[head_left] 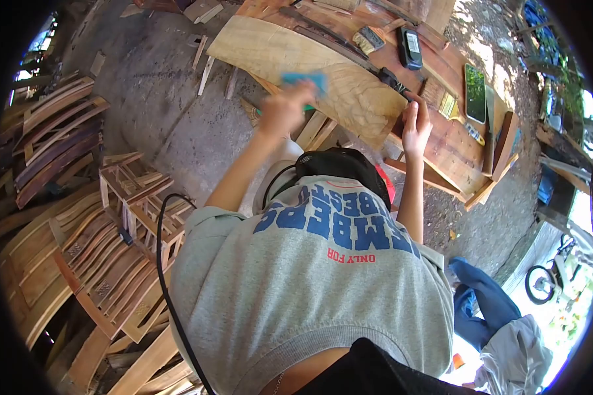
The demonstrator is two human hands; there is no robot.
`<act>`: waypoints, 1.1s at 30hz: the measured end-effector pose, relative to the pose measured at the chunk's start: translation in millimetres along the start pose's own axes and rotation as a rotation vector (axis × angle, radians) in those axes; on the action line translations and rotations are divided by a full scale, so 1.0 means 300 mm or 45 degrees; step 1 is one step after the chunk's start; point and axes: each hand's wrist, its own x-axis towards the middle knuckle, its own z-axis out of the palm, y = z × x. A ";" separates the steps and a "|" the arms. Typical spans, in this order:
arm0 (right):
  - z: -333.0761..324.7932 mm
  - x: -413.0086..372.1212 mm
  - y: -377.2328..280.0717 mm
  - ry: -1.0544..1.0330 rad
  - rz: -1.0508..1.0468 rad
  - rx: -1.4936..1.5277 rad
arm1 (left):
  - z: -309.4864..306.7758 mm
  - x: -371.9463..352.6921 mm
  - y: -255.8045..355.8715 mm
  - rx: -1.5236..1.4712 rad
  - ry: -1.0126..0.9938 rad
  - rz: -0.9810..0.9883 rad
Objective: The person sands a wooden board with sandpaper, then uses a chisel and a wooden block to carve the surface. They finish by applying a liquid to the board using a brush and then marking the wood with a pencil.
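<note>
A long, curved wooden board (349, 99) with visible grain lies across the front of the workbench. My left hand (284, 113), blurred by motion, is closed on a flat blue pad (308, 81) that looks like sandpaper and lies over the board's face. At the board's right end, my right hand (415, 128) has its fingers bent at the edge, gripping it. A black clamp-like piece (393, 80) is close to the right fingertips.
On the workbench (451, 155) are a black handheld device (410, 48), a phone (475, 93), a paintbrush (449, 105), a brush-like block (369, 39) and long tools. Carved chair parts (99, 263) and stacked slats (56, 138) fill the left. A black cable (161, 263) hangs beside my body.
</note>
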 end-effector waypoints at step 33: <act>-0.001 -0.001 -0.004 -0.006 0.068 -0.149 | -0.134 0.178 -0.421 0.555 0.095 -0.824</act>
